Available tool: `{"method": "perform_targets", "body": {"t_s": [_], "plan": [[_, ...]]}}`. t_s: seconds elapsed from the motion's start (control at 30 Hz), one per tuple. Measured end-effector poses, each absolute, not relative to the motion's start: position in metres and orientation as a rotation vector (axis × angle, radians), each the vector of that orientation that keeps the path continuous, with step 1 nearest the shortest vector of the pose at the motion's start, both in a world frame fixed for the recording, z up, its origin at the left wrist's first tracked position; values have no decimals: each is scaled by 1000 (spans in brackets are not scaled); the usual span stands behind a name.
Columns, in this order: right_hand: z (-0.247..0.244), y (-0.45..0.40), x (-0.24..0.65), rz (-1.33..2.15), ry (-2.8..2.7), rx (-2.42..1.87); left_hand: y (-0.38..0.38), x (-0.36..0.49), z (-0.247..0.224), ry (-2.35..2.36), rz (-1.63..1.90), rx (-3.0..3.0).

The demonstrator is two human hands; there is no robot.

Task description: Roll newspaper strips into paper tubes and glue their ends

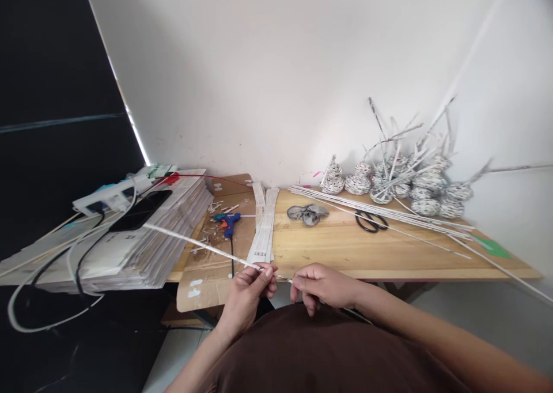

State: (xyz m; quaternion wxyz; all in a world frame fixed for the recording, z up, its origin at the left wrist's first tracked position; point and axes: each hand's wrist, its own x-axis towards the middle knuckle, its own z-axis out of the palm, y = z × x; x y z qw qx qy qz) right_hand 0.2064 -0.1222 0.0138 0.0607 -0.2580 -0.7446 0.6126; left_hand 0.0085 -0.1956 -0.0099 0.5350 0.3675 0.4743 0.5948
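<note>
A thin rolled paper stick slants from the paper stack down to my hands in front of my lap. My left hand pinches it between thumb and fingers near its lower right end. Just to the right, my right hand has its fingertips closed on the thin end of the stick. A short piece of it shows between the two hands. Beyond them lie flat printed paper strips and a blue glue gun on a cardboard sheet.
At left, a tall paper stack bears a phone, a white power strip and looping cables. A grey cloth, black-handled scissors and long paper sticks lie on the wooden table. Several woven paper forms stand against the wall.
</note>
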Motion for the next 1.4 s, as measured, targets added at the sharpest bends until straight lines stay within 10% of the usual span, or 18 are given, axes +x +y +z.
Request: {"method": "perform_targets", "body": {"t_s": [0.27, 0.5, 0.73, 0.97, 1.2, 1.4], "plan": [[17, -125, 205, 971, -2472, -728, -194, 11, -2, 1151, 1468, 838], [14, -123, 208, 1912, -2232, -742, -197, 11, 1, 1119, 1413, 828], [20, -123, 200, 1106, -2344, -783, -194, 10, -4, 1135, 1481, 810], [18, -120, 211, 2170, -1987, -832, -196, 12, 2, 1058, 1471, 799], [27, -124, 202, 1258, -2307, -847, -196, 12, 0, 1083, 1470, 729], [16, -120, 202, 2133, -2016, -822, -196, 13, 1, 1100, 1468, 770]]}}
